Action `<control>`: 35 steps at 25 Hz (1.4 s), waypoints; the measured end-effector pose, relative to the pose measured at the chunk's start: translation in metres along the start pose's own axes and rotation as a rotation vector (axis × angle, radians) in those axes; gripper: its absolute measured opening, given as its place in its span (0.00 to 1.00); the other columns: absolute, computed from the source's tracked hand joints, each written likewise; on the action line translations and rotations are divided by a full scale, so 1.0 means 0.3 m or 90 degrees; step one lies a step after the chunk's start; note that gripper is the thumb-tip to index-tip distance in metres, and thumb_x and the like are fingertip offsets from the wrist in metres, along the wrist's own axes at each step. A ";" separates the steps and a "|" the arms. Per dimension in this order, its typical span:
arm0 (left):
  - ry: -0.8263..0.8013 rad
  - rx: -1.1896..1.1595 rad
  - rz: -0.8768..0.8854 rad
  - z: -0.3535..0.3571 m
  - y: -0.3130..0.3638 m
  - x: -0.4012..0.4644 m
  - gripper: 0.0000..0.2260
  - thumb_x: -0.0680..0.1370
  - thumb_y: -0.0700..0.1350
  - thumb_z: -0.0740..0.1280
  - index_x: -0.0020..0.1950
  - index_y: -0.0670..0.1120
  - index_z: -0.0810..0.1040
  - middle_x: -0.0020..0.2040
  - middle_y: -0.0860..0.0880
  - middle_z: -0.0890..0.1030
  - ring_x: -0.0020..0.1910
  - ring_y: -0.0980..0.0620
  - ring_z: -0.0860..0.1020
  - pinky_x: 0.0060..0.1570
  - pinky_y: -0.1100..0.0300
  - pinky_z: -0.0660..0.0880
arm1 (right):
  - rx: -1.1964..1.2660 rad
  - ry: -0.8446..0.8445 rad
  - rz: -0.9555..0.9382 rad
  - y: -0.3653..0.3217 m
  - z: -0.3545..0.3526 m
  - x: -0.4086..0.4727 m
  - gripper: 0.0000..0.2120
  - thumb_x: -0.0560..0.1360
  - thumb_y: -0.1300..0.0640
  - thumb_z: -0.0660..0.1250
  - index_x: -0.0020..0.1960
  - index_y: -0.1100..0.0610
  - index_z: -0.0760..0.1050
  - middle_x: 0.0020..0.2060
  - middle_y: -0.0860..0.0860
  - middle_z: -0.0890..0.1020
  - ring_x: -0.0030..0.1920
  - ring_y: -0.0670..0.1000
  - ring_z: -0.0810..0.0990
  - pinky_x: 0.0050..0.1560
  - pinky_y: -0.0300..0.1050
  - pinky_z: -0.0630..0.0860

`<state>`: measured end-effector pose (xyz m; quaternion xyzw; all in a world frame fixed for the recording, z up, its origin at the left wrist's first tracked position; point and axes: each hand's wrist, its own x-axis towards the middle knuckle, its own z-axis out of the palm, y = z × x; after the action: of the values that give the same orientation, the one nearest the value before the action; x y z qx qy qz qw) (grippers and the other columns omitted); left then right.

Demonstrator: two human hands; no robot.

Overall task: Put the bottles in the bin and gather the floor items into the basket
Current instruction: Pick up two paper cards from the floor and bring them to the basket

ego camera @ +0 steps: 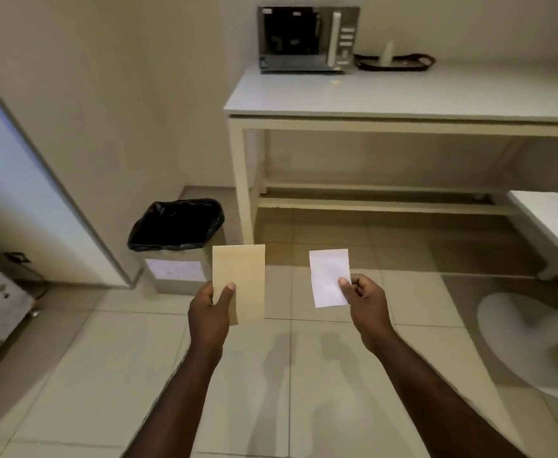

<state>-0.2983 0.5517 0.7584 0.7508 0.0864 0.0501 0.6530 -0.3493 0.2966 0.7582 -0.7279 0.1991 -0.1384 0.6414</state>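
A tiled floor (320,375) lies open in front of the white desk (403,97), which carries a microwave (307,39) at its back left corner, and the black-lined bin (176,226) stands just left of the desk's front leg. The left hand (209,312) pinches a tan envelope (241,279) by its lower left edge, thumb across the front. The right hand (365,300) pinches a smaller white paper (328,276) at its right edge; no writing is legible.

Beige walls, pale tiled floor (320,375), white table (403,97) bearing a microwave (307,39).

Tan envelope (239,282), white paper (328,276) — black bin liner (175,224), beige floor tiles (304,375).
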 end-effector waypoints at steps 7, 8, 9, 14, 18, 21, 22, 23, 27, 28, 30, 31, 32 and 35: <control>-0.089 -0.016 0.009 0.679 0.074 -0.223 0.07 0.79 0.48 0.66 0.56 0.50 0.77 0.49 0.54 0.81 0.48 0.55 0.79 0.40 0.60 0.75 | -0.017 0.082 0.001 0.123 -0.698 0.104 0.14 0.82 0.57 0.61 0.46 0.67 0.76 0.41 0.66 0.79 0.39 0.52 0.73 0.41 0.45 0.68; -0.104 -0.018 0.015 0.767 0.088 -0.252 0.06 0.79 0.48 0.66 0.55 0.50 0.76 0.48 0.56 0.81 0.48 0.57 0.79 0.40 0.61 0.74 | -0.021 0.101 0.002 0.137 -0.784 0.114 0.14 0.82 0.57 0.60 0.46 0.67 0.77 0.43 0.66 0.80 0.39 0.52 0.74 0.40 0.45 0.68; -0.121 -0.017 0.018 0.853 0.102 -0.282 0.05 0.79 0.47 0.66 0.55 0.50 0.77 0.48 0.56 0.81 0.47 0.58 0.79 0.40 0.62 0.74 | -0.022 0.127 0.007 0.150 -0.869 0.120 0.14 0.82 0.57 0.60 0.46 0.66 0.77 0.43 0.64 0.81 0.39 0.51 0.75 0.40 0.45 0.69; -0.228 -0.016 0.006 1.226 0.158 -0.397 0.08 0.79 0.47 0.67 0.57 0.47 0.78 0.51 0.49 0.82 0.49 0.49 0.80 0.44 0.56 0.77 | -0.030 0.238 0.024 0.192 -1.242 0.138 0.13 0.81 0.54 0.61 0.41 0.54 0.78 0.35 0.42 0.83 0.34 0.37 0.78 0.32 0.29 0.71; -0.322 0.001 0.010 1.525 0.189 -0.459 0.06 0.79 0.48 0.66 0.56 0.51 0.76 0.50 0.54 0.80 0.50 0.51 0.79 0.41 0.57 0.76 | -0.017 0.354 0.036 0.235 -1.525 0.182 0.13 0.81 0.53 0.62 0.45 0.59 0.79 0.40 0.53 0.84 0.39 0.48 0.79 0.38 0.42 0.73; -0.370 0.002 0.006 1.770 0.209 -0.488 0.06 0.79 0.48 0.66 0.55 0.52 0.76 0.51 0.53 0.81 0.50 0.52 0.79 0.42 0.57 0.76 | -0.037 0.409 0.055 0.278 -1.728 0.257 0.14 0.81 0.52 0.62 0.43 0.60 0.79 0.38 0.54 0.82 0.37 0.49 0.77 0.35 0.43 0.70; -0.379 0.004 0.006 1.854 0.212 -0.489 0.05 0.79 0.49 0.66 0.55 0.53 0.76 0.51 0.53 0.81 0.50 0.52 0.79 0.42 0.57 0.76 | -0.049 0.422 0.061 0.285 -1.790 0.291 0.14 0.81 0.52 0.62 0.42 0.59 0.78 0.36 0.52 0.81 0.36 0.48 0.75 0.34 0.42 0.69; -0.387 0.004 0.006 1.940 0.217 -0.489 0.05 0.79 0.49 0.66 0.54 0.53 0.76 0.51 0.53 0.81 0.50 0.52 0.79 0.42 0.57 0.76 | -0.058 0.433 0.063 0.291 -1.850 0.330 0.15 0.81 0.52 0.62 0.41 0.59 0.78 0.34 0.50 0.80 0.35 0.47 0.74 0.33 0.42 0.68; -0.423 0.002 -0.011 2.309 0.240 -0.484 0.07 0.79 0.50 0.66 0.56 0.52 0.76 0.51 0.52 0.81 0.50 0.52 0.79 0.42 0.58 0.76 | -0.073 0.460 0.066 0.318 -2.099 0.498 0.16 0.81 0.52 0.62 0.41 0.62 0.77 0.34 0.50 0.77 0.36 0.47 0.72 0.36 0.44 0.67; -0.431 0.002 -0.011 2.394 0.254 -0.486 0.08 0.79 0.50 0.66 0.57 0.51 0.76 0.51 0.52 0.81 0.50 0.52 0.80 0.42 0.58 0.76 | -0.078 0.458 0.062 0.317 -2.159 0.535 0.15 0.81 0.52 0.62 0.40 0.60 0.77 0.32 0.47 0.77 0.35 0.45 0.71 0.36 0.43 0.67; -0.464 0.007 0.000 2.570 0.294 -0.496 0.07 0.79 0.50 0.66 0.56 0.52 0.76 0.50 0.52 0.82 0.49 0.53 0.80 0.41 0.59 0.77 | -0.077 0.473 0.058 0.318 -2.282 0.609 0.16 0.81 0.52 0.62 0.36 0.54 0.75 0.28 0.42 0.75 0.31 0.40 0.69 0.35 0.41 0.66; -0.483 0.007 0.006 2.668 0.315 -0.504 0.07 0.79 0.50 0.66 0.56 0.52 0.76 0.49 0.53 0.82 0.49 0.53 0.80 0.40 0.59 0.77 | -0.071 0.493 0.057 0.320 -2.351 0.645 0.16 0.81 0.53 0.62 0.35 0.53 0.73 0.27 0.41 0.73 0.30 0.40 0.67 0.35 0.41 0.65; -0.491 0.009 0.010 2.734 0.332 -0.513 0.07 0.79 0.51 0.66 0.55 0.53 0.76 0.49 0.53 0.82 0.49 0.53 0.80 0.39 0.60 0.77 | -0.066 0.508 0.061 0.321 -2.399 0.672 0.16 0.81 0.53 0.62 0.35 0.54 0.73 0.26 0.42 0.70 0.29 0.41 0.66 0.35 0.42 0.64; -0.553 0.016 0.035 2.930 0.405 -0.559 0.06 0.79 0.51 0.66 0.55 0.54 0.75 0.48 0.53 0.81 0.49 0.53 0.80 0.38 0.60 0.77 | -0.031 0.553 0.068 0.334 -2.556 0.728 0.17 0.81 0.52 0.63 0.34 0.56 0.71 0.27 0.43 0.67 0.29 0.43 0.63 0.35 0.43 0.63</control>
<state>-0.2897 -0.3512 0.7598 0.7121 -0.2155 -0.2541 0.6180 -0.5183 -0.4890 0.7538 -0.6056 0.4909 -0.3938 0.4869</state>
